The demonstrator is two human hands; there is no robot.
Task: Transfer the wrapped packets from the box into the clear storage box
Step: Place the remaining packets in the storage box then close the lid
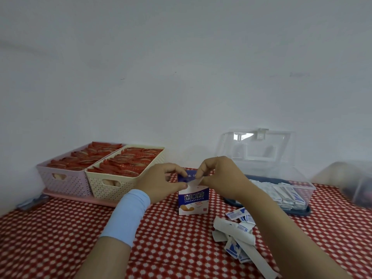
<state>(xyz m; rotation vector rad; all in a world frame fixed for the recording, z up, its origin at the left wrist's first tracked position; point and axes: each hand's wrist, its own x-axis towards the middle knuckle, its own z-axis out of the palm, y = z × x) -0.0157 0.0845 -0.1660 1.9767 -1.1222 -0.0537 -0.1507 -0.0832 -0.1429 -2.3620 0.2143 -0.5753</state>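
Upright box (193, 200), both hands (161, 182) pinching top flap

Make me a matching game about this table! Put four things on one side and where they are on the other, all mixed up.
Things:
1. small carton
2. clear storage box
3. loose packets
4. cream basket

Places:
A. far left, beside a pink basket
B. middle, under both hands
C. on the cloth, near right
D. right, lid up, packets inside

Pairs: 1-B, 2-D, 3-C, 4-A

Light blue wristband (128, 214), bare hands
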